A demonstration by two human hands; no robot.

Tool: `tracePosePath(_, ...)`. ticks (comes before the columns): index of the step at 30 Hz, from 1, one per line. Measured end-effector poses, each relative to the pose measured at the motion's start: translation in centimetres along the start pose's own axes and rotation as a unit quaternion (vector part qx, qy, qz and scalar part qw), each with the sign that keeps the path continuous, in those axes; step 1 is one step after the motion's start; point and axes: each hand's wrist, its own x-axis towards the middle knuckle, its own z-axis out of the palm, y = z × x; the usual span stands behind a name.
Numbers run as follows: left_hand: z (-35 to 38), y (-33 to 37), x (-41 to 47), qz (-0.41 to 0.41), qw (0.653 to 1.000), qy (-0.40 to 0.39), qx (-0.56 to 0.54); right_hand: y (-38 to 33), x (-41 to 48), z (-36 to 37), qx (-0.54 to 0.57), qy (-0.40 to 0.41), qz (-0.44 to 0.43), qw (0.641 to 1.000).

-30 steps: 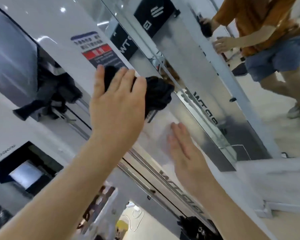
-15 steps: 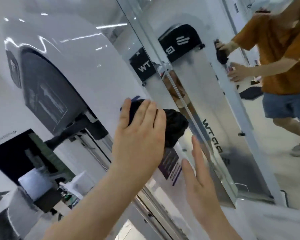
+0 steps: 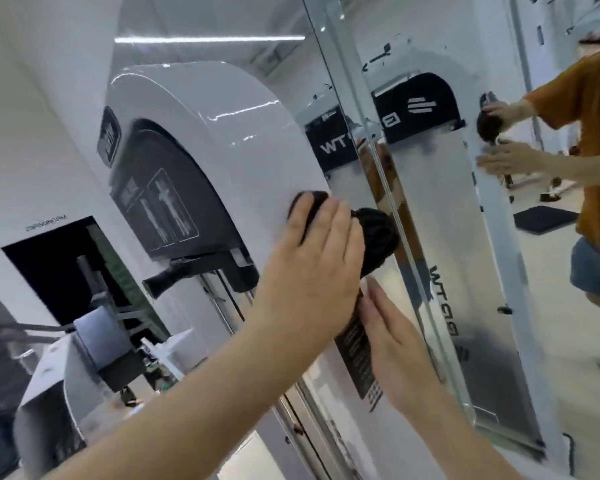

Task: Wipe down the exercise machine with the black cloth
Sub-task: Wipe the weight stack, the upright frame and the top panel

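Pressing black cloth [image 3: 378, 237], left hand [image 3: 312, 268] flat

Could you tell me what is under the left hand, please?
The black cloth, pressed against the white machine by the left hand; a bunched end sticks out beside it. The cloth's middle and the surface beneath are covered.
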Motion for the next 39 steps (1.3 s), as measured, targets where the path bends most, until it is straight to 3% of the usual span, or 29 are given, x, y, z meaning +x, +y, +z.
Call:
tracePosePath(3,1.2,4.3,-3.9,0.105,0.991,-0.083,0.011,0.9,-0.2,-0.4,0.030,0.076,0.066,0.994)
tracePosePath(5,0.8,3.4,-3.7,0.125,0.988,-0.093,0.016,1.7,-1.2,-1.0,0.047,0.105,0.102,0.988)
tracePosePath(7,-0.3,-0.3,-1.1,0.065,0.998,-0.021,0.017,0.8,-1.3,-0.9,0.050,0.135,0.106,0.984)
tracePosePath(9,-1.3,-4.0,1.2,-0.066,0.996,0.062,0.012,-2.4,-0.5,-0.4,0.011,0.137,0.019,0.990)
tracePosePath(10,-1.5,-4.5,1.5,-0.102,0.992,0.068,0.002,-4.2,0.3,-0.1,-0.005,0.123,-0.041,0.992)
tracePosePath(12,-1.0,-2.5,0.2,-0.058,0.998,0.020,-0.004,-6.6,2.1,0.8,-0.027,0.070,-0.126,0.989)
tracePosePath(14,0.1,0.4,-2.4,0.048,0.998,-0.047,-0.001,-7.3,3.4,1.3,-0.005,0.020,-0.115,0.993)
tracePosePath(16,-0.1,0.0,-3.0,0.081,0.996,-0.046,-0.018,-6.7,3.6,1.1,0.016,-0.001,-0.086,0.996)
tracePosePath(20,-2.8,-5.8,2.0,-0.052,0.998,0.030,-0.009,-6.0,2.7,1.0,0.002,-0.016,-0.109,0.994)
tracePosePath(22,-3.0,-5.9,2.9,-0.101,0.995,0.009,-0.010,-6.6,3.1,1.2,0.020,-0.027,-0.139,0.990)
tracePosePath(27,-2.2,-2.4,0.1,-0.019,0.998,-0.042,-0.031,-7.9,4.8,-0.7,0.037,-0.017,-0.146,0.988)
tracePosePath(31,-4.5,-7.7,4.6,-0.127,0.991,0.049,0.007,-10.8,6.3,0.4,0.071,-0.032,-0.205,0.976)
tracePosePath(33,-4.8,-8.6,5.3,-0.090,0.992,0.091,-0.009,-13.2,7.8,1.1,0.043,-0.035,-0.244,0.968)
tracePosePath(35,-4.3,-7.6,4.8,-0.028,0.995,0.076,-0.054,-14.0,8.5,0.7,0.024,-0.081,-0.263,0.961)
tracePosePath(37,-4.1,-7.8,4.4,-0.033,0.995,0.030,-0.094,-14.2,9.5,0.2,0.107,-0.123,-0.210,0.964)
tracePosePath(39,-4.3,-10.9,5.9,-0.091,0.991,0.049,-0.086,-13.9,9.8,-1.1,0.291,-0.193,-0.113,0.930)
